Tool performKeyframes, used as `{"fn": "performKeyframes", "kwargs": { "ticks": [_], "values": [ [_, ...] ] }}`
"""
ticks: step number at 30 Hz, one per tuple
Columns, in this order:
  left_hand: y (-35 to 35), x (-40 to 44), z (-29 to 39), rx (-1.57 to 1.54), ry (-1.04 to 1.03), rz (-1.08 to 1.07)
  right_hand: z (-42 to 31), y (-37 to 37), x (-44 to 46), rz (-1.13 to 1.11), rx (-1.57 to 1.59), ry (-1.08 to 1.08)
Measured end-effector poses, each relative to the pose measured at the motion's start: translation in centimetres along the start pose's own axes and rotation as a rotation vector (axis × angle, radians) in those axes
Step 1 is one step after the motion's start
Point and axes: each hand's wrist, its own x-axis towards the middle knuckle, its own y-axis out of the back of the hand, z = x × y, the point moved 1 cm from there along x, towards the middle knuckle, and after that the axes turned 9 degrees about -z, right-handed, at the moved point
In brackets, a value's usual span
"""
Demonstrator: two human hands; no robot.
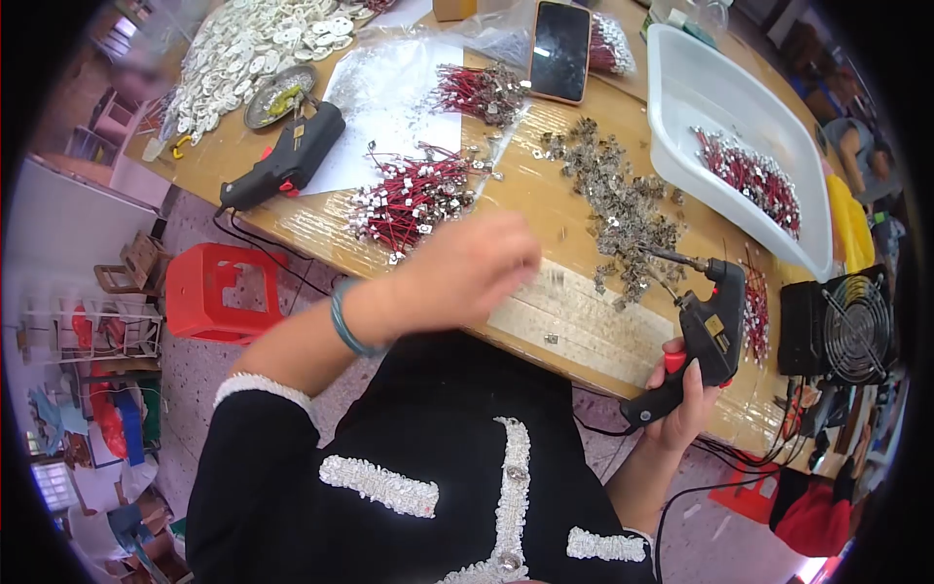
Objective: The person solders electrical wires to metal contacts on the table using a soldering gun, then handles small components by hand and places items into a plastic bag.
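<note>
My left hand (467,268), with a bracelet on its wrist, hovers over the front of the table beside a pale board strip (584,321). Its fingers are curled together and slightly blurred; anything between them is hidden. My right hand (681,409) is wrapped round the grip of a black soldering gun (715,326) with a red trigger. The gun's tip points left, at the lower part of a pile of small metal pieces (623,204). Left of that pile lies a bundle of red wires with white ends (413,200). One small metal piece (552,339) rests on the strip.
A second black gun (292,161) lies at the left, near a small dish (277,97) and many white discs (263,49). Further back are more red wires (482,92) and a phone (560,51). A white tray (657,117) and a fan (856,326) stand right.
</note>
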Motion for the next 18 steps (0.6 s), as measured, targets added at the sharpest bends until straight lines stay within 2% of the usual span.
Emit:
{"fn": "performKeyframes", "kwargs": {
  "ticks": [2, 4, 6, 9, 12, 13, 16, 18],
  "values": [
    [3.2, 2.0, -2.3, 0.014, 0.001, 0.074, 0.1, 0.2, -0.3, -0.051, -0.021, 0.022],
    [6.1, 4.6, -5.7, 0.157, -0.001, 0.165, 0.1, 0.1, -0.4, -0.041, -0.035, 0.023],
    [8.2, 6.8, -9.8, 0.147, 0.062, 0.15, 0.0, 0.1, -0.3, -0.033, -0.033, 0.028],
    [9.2, 8.4, -15.7, 0.385, 0.034, 0.081, 0.2, 0.2, -0.5, -0.02, -0.013, 0.032],
    [8.2, 7.6, -16.6, 0.596, -0.125, 0.273, 0.1, 0.2, -0.6, -0.016, -0.021, 0.042],
    [8.2, 7.1, -15.5, 0.618, -0.095, 0.308, 0.1, 0.3, -0.6, -0.019, -0.022, 0.042],
    [8.4, 4.7, -12.8, 0.471, 0.196, 0.17, 0.2, 0.5, -0.7, -0.049, -0.053, 0.025],
    [7.7, 2.9, -11.4, 0.371, 0.388, -0.022, 0.0, 0.0, -0.6, -0.011, -0.011, 0.014]
  ]
}}
